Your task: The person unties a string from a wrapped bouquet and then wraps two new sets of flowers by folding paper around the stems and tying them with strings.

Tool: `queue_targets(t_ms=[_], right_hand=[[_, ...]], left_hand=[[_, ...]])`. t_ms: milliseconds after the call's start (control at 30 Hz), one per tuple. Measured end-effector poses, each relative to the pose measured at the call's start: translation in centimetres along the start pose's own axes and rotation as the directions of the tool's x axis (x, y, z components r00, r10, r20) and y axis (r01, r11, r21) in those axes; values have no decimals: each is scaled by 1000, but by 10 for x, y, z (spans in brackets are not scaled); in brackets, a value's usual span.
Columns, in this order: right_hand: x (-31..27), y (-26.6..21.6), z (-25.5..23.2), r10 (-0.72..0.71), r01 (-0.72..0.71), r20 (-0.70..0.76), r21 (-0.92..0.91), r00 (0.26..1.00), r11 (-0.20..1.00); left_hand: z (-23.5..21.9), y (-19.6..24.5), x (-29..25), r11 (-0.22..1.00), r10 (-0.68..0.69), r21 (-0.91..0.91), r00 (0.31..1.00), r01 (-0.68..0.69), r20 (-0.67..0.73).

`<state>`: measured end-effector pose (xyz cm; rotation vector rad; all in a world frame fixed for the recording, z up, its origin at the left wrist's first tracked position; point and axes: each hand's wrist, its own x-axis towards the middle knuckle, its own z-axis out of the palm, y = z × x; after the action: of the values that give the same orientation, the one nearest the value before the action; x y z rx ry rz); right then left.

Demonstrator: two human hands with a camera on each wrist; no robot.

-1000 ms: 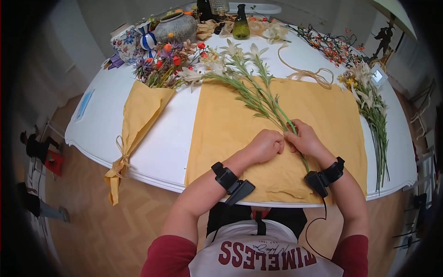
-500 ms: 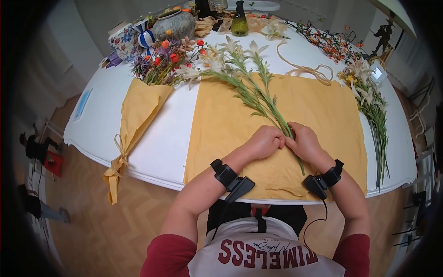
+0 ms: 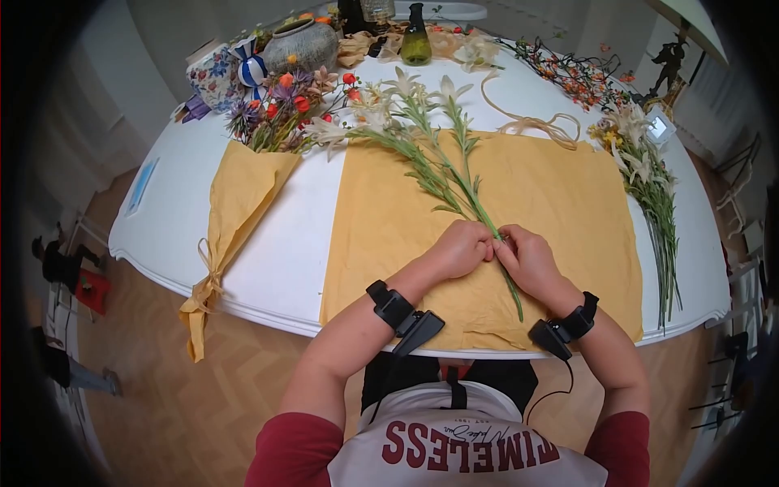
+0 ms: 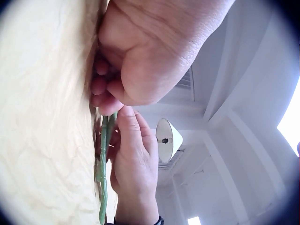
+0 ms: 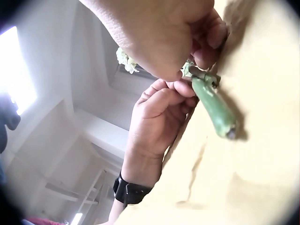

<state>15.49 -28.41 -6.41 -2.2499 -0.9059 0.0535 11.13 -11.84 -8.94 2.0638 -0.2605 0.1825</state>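
Note:
Several white lilies [image 3: 403,84] with long green leafy stems [image 3: 478,204] lie slanting across a sheet of yellow wrapping paper [image 3: 389,268]. My left hand [image 3: 464,249] has its fingers curled round the stems from the left. From the right, my right hand [image 3: 529,258] pinches them at the same spot, fingertips against the left hand's. One stem's cut end [image 5: 228,129] sticks out below the hands, close over the paper. In the left wrist view the right thumb [image 4: 129,124] lies along the green stems, while the left fingers hide the part they grip.
At left lies a paper-wrapped bouquet [image 3: 247,183] tied with a string bow. More lilies with bare stems [image 3: 661,235] lie at right. Raffia string [image 3: 540,127] sits behind the paper. Vases, including a green glass one [image 3: 416,40], and orange-berried branches [image 3: 572,77] stand further back.
My right hand has closed in beside the left, its fingers now lower on the stems. The stems' lower end has swung slightly left, and the flowers have barely moved.

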Motion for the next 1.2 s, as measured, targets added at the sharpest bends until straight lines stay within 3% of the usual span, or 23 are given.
queue_targets(t_ms=[67, 200, 300, 667, 700, 733, 800, 867, 933, 967, 1033, 1067, 1200], right_hand=[[-3, -6, -2, -45, 46, 19, -46, 999, 998], [-4, -3, 3, -210, 211, 19, -148, 977, 966], [3, -2, 3, -244, 242, -4, -120, 970, 963], [8, 10, 4, -193, 204, 91, -136, 977, 969], [7, 12, 2, -204, 212, 95, -91, 974, 973], [6, 9, 0, -166, 178, 103, -121, 981, 977], [3, 5, -2, -111, 123, 88, -132, 990, 984], [-2, 14, -6, -69, 72, 35, -125, 997, 989], [-10, 24, -14, -111, 112, 25, -88, 994, 990], [-14, 31, -25, -85, 85, 4, -97, 996, 992], [-18, 47, -59, -20, 17, -203, -15, 979, 1000], [-19, 62, -79, 35, -59, -323, -66, 946, 996], [-45, 139, -170, 191, -470, -663, -270, 724, 840]], left_hand=[[-2, 3, 0, 999, 32, 18, 999, -32, 5], [-4, 6, 1, 994, -61, -93, 998, 61, 3], [-4, 2, 3, 991, -74, -107, 997, 78, 37], [-12, 16, 2, 996, -44, -69, 993, 52, 109], [-11, 19, 1, 982, 137, 131, 990, -134, -17], [-9, 21, 2, 897, 343, 331, 934, -293, -104], [-6, 23, 2, 882, 316, 386, 947, -271, -58], [1, 20, -2, 944, 150, 304, 988, -132, -37], [1, 17, -2, 934, 175, 311, 984, -176, 34], [1, 16, -1, 925, 174, 333, 983, -186, 65], [1, 12, -2, 917, 191, 340, 978, -207, 80], [2, 11, -2, 910, 193, 360, 979, -205, 69], [1, 10, -2, 915, 175, 353, 981, -193, 83]])
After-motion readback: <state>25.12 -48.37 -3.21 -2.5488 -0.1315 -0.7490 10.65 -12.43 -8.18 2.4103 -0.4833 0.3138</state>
